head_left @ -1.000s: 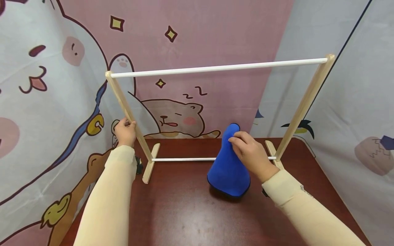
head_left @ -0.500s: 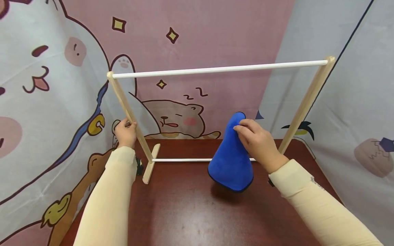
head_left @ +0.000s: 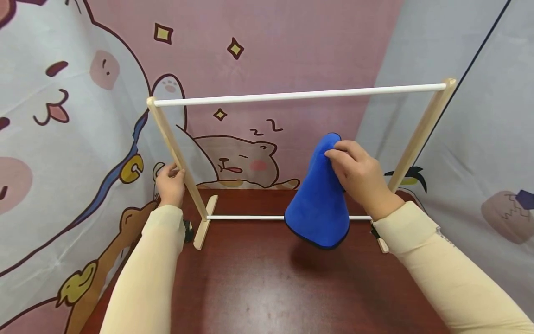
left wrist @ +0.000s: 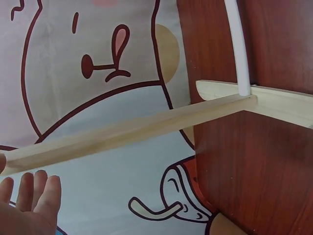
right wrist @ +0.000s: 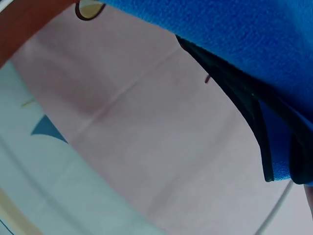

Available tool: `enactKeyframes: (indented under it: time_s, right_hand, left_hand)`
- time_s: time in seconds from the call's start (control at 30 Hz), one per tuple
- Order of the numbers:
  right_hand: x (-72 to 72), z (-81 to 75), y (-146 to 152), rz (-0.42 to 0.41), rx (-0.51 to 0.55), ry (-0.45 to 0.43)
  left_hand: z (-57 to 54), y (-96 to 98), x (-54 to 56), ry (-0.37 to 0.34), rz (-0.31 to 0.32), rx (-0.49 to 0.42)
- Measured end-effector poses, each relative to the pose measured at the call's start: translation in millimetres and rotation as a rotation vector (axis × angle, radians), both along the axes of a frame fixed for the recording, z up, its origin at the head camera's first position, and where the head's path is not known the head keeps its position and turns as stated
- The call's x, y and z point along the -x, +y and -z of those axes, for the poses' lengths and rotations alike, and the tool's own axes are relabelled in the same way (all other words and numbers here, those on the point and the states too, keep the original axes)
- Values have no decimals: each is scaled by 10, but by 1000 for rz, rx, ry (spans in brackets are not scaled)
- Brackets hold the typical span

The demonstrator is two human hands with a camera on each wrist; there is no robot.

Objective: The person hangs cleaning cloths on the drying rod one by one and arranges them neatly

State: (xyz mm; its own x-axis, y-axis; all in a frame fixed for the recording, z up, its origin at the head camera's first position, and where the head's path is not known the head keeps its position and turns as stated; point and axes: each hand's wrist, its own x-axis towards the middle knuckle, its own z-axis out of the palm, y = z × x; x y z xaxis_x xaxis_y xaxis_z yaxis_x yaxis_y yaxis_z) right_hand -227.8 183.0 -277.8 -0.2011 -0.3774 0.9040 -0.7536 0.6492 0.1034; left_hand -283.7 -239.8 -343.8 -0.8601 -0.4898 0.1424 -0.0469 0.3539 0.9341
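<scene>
A rack with two wooden uprights and white rods stands on the table. At its left upright (head_left: 170,141), my left hand (head_left: 170,185) holds the post partway up, thumb on one side and fingers (left wrist: 48,196) on the other. My right hand (head_left: 360,178) pinches a blue cloth (head_left: 319,204) with dark edging near its narrow top. The cloth hangs down, wider at the bottom, in front of the low white rod (head_left: 246,217). Fuzzy blue fabric and its dark border (right wrist: 259,105) fill the upper right of the right wrist view, where the pinching fingers are mostly hidden.
The top white rod (head_left: 292,96) runs above the cloth between the uprights. The right upright (head_left: 421,134) stands behind my right hand. A dark red table (head_left: 246,278) lies below. Cartoon-printed fabric (head_left: 292,51) surrounds the back and sides.
My right hand has lifted the blue cloth upward and slightly right, off the tabletop and closer to the top rod. The left hand stays at the left upright.
</scene>
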Motion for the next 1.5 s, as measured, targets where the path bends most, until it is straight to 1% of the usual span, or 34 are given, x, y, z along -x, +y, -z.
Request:
enactKeyframes:
  time_s: [0.1, 0.23, 0.37, 0.43, 0.5, 0.63, 0.8, 0.97, 1.2, 1.33, 1.5]
  right_hand:
    - [0, -96, 3, -2, 9, 16]
    - [3, -230, -27, -3, 33, 46]
    - [13, -346, -48, 4, 74, 74]
    - [19, -397, -56, 9, 96, 87]
    - [27, -447, -58, 12, 120, 99]
    - [41, -548, -55, 35, 148, 120]
    - [47, -681, -72, 64, 174, 123]
    - [59, -801, -105, 69, 213, 118]
    - [63, -962, -128, 79, 233, 93]
    - [54, -1042, -147, 94, 232, 78]
    - [56, -1097, -172, 97, 241, 56]
  left_hand:
    - [72, -15, -62, 2, -17, -9]
    - [196, -76, -161, 16, -34, -7]
    - [311, -121, -263, 7, -45, -43]
    - [348, -124, -303, 3, -43, -65]
    - [366, -100, -341, 2, -24, -93]
    - [354, 11, -396, 12, 60, -132]
    - [261, 225, -455, 23, 178, -176]
    - [153, 476, -487, 34, 287, -277]
    - [4, 861, -543, -1, 441, -286]
    - [-44, 1096, -556, 1, 533, -328]
    - [-97, 1333, -567, -2, 617, -351]
